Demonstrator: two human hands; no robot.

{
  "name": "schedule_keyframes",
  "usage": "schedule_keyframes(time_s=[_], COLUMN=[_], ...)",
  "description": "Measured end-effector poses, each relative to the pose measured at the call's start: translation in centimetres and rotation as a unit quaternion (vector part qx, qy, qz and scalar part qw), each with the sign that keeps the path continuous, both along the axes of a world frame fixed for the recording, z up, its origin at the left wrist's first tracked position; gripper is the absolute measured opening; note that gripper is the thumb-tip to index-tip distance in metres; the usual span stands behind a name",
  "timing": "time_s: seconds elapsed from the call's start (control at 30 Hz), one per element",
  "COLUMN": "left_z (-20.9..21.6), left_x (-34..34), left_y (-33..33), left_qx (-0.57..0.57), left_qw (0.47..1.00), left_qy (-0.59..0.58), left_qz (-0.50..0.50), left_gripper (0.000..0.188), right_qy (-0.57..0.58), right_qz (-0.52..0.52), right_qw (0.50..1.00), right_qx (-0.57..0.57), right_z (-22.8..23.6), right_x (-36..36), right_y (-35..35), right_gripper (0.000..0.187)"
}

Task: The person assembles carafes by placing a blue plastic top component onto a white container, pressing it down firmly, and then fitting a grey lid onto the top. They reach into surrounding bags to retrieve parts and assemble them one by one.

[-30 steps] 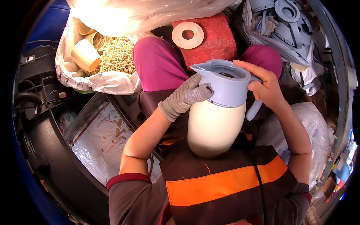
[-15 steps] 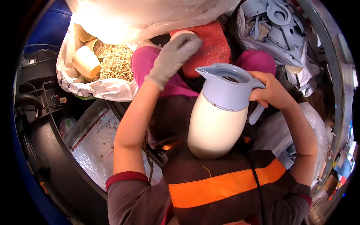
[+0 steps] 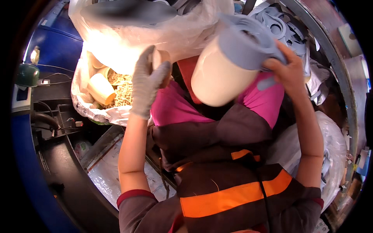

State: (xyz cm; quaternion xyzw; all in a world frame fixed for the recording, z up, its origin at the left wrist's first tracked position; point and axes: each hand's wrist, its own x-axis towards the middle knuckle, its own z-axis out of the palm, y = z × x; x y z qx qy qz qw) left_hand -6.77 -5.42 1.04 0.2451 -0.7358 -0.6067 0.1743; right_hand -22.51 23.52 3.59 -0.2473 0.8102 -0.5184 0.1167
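My right hand (image 3: 286, 66), bare, grips the handle of a vacuum jug and holds it tilted above my lap. The vacuum jug (image 3: 217, 72) has a cream body and a blue-grey collar with a spout, slightly blurred. A pale grey handle end shows below my fingers. To the left, my left hand (image 3: 145, 87) wears a light grey knitted glove. Between its thumb and fingers sits a small, round, cream-coloured piece (image 3: 160, 62), seen partly edge-on; its exact kind I cannot make out.
A white sack (image 3: 83, 110) at the left holds cream cups (image 3: 101, 89) and many short pale pieces. Behind it bulges a large clear plastic bag (image 3: 178, 35). Grey plastic jug parts (image 3: 276, 27) fill a bag at the far right. Another clear bag (image 3: 330, 143) stands near my right elbow.
The jug has lifted off my apron and moved away from me, tilting. My left hand has moved left with the cream piece, away from the red cloth-like thing. The view has shifted too.
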Motion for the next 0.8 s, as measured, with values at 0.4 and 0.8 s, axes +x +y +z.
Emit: schedule_keyframes(time_s=[0.4, 0.8], left_z=[5.8, 19.4], left_x=[-5.9, -4.9], left_y=[5.3, 3.2], left_qx=[-0.564, -0.402], left_qw=[0.809, 0.874], left_qy=[0.040, 0.184], left_qz=[-0.164, -0.200], left_gripper=[0.057, 0.053], right_qy=[0.234, 0.207], right_qz=[0.085, 0.053], right_qw=[0.968, 0.956], right_qx=[0.027, 0.200], right_z=[-5.0, -7.0], right_x=[1.7, 2.8], right_y=[-2.7, -1.3], right_gripper=[0.051, 0.028])
